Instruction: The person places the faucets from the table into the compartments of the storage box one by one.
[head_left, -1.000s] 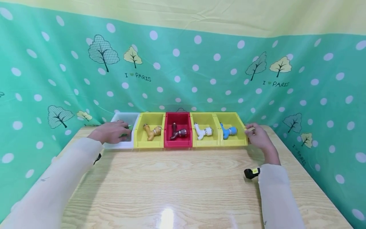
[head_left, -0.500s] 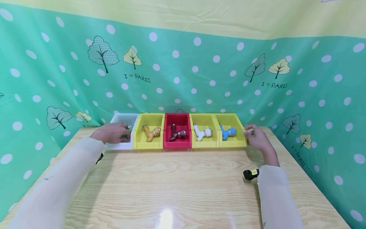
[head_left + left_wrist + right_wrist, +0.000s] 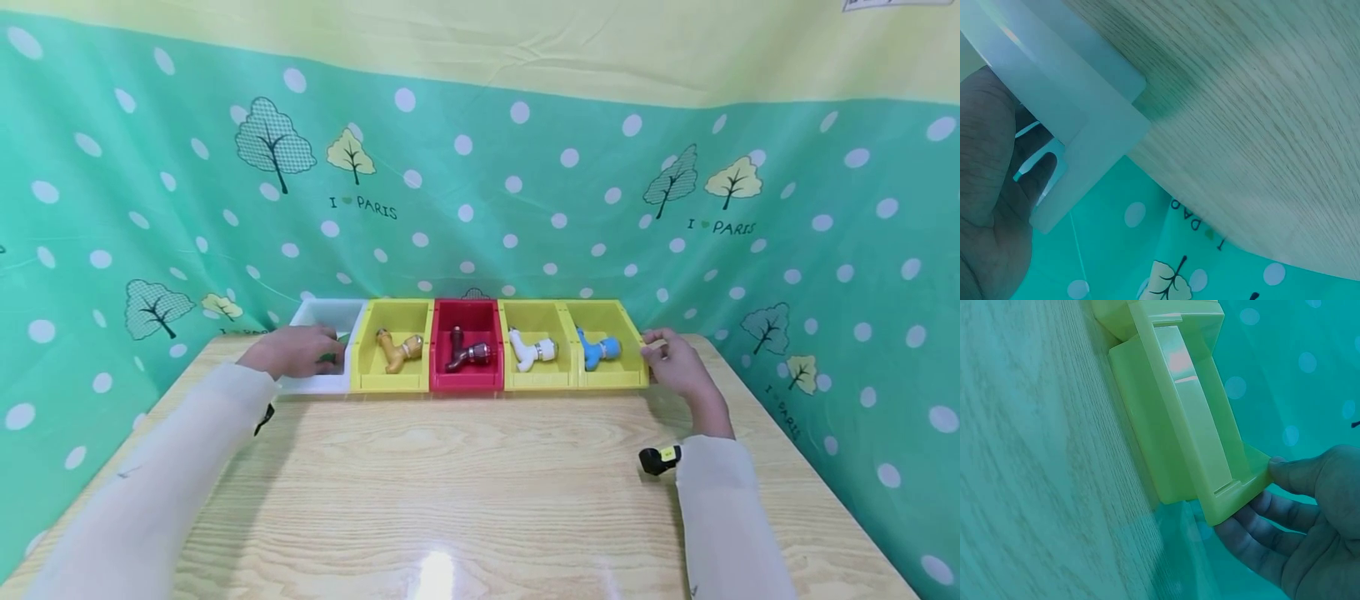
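In the head view my left hand [image 3: 292, 351] reaches into the white bin [image 3: 318, 384] at the left end of the row. Its fingers close over a green tap [image 3: 327, 357], mostly hidden beneath them. The left wrist view shows the fingers [image 3: 1039, 175] behind the bin's wall [image 3: 1085, 134], with the tap out of sight. At the row's right end my right hand [image 3: 677, 363] grips the side rim of the yellow bin [image 3: 1229, 500], thumb on its upper edge and fingers on the outside. Inside that bin lies a blue tap [image 3: 598, 348].
Between the end bins stand a yellow bin with an orange tap [image 3: 399, 350], a red bin with a dark brown tap [image 3: 467, 352], and a yellow bin with a white tap [image 3: 533, 349]. The row sits on a wooden table [image 3: 465, 475] before a green dotted curtain [image 3: 465, 167].
The head view has tilted slightly, so the scene sits a little lower. Both hands stay at the end bins, and the taps and bins hold their places.
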The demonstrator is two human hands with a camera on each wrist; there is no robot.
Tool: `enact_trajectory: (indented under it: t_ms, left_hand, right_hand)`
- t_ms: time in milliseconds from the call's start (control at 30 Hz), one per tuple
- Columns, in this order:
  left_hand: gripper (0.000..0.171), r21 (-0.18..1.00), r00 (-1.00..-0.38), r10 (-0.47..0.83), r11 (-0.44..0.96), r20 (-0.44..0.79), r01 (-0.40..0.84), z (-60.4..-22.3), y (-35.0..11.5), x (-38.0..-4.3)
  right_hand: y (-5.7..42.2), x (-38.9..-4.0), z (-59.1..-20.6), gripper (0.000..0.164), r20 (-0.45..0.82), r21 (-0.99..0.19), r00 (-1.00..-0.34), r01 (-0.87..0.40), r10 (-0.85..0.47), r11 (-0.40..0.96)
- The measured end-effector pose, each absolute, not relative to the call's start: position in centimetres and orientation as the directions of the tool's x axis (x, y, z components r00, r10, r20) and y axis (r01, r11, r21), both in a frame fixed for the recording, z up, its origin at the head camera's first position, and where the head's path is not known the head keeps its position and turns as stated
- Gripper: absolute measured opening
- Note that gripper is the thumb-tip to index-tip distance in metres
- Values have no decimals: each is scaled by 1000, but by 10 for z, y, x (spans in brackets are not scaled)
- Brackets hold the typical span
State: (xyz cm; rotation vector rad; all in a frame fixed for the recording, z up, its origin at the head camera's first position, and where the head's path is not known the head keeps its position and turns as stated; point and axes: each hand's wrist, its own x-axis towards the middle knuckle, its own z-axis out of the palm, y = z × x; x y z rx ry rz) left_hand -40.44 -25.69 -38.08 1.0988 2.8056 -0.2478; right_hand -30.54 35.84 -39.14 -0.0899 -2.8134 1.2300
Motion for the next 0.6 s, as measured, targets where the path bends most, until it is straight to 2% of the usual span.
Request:
enact_trajectory:
  t_ms: [200, 433, 600]
  left_hand:
    - [14, -105, -745, 654, 738, -130, 666, -380, -255, -404]
    - [8, -91, -731, 679, 733, 65, 674, -376, -251, -394]
    - [4, -123, -745, 639, 769, 191, 628, -376, -245, -375]
  right_hand:
    - [359, -305, -393, 34, 42, -730, -996, 28, 85, 683]
    - [363, -302, -391, 40, 112, -677, -992, -38, 52, 735]
    - [359, -300, -385, 41, 150, -666, -988, -82, 25, 742]
